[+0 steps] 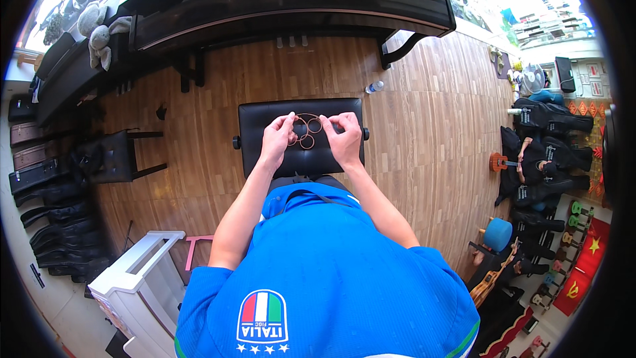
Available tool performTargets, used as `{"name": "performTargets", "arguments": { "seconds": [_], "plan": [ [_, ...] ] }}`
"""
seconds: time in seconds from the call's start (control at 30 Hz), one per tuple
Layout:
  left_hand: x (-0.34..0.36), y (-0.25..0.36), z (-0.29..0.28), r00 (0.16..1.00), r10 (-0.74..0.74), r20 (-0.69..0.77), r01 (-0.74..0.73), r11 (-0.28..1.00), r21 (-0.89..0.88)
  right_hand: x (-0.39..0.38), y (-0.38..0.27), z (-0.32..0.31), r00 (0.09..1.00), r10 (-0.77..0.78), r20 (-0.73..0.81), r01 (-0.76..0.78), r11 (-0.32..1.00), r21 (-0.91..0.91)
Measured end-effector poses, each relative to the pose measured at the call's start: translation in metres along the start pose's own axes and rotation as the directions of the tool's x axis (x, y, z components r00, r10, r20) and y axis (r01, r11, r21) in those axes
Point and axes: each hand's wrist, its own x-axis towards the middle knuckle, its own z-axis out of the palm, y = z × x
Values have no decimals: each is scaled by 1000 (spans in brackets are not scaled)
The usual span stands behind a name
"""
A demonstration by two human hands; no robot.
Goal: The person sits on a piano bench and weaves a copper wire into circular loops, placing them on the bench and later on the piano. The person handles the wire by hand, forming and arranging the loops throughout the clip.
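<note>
Both forearms run up from the blue shirt [318,272] to a black bench [301,134], hands side by side just above its padded top. Left hand [277,138] is bent at the wrist, fingers curled in, thumb + forefinger pinched on the left rim of a thin brown ring [307,117]. Right hand [344,138] mirrors it, fingers curled, pinching the same ring's right rim, so the ring spans the gap betw. the two hands. Ring looks like a thin band or wire loop, reddish-brown, roughly round; can't tell the material. Beside/under it more loops of the same colour [307,140], smaller, overlapping each other over the seat's middle; approx 3–4 loops in all, exact count unclear at this size. Whether the small ones lie on the seat or hang from the fingers can't be told. 1 bench, with round knobs at both ends. Behind it 1 dark piano [291,0] on the wood floor [424,113], 1 plastic bottle [375,86] near the piano's right leg. Several black instrument cases [550,152] sit along the right wall, well apart from the hands.
</note>
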Motion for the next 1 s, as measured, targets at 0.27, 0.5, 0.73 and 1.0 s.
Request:
{"name": "performTargets", "arguments": {
  "seconds": [0.27, 0.5, 0.73, 1.0],
  "plan": [
    [-7, -3, 4, 996, -88, -5, 82, 943, -324, -9, 13, 10, 936, 264, 233, -337, 861, 380],
    [-9, -11, 12, 995, -41, 91, 54, 988, -143, -9, 17, 19, 673, 310, 671, -736, 361, 572],
    [-10, -14, 11, 996, 22, 85, -22, 1000, -5, -6, 12, 8, 891, 67, 449, -258, 889, 379],
    [-12, -12, 14, 978, 188, 90, -204, 950, 238, -11, 0, 7, 953, -21, 304, 16, 1000, 17]
  ]
}}
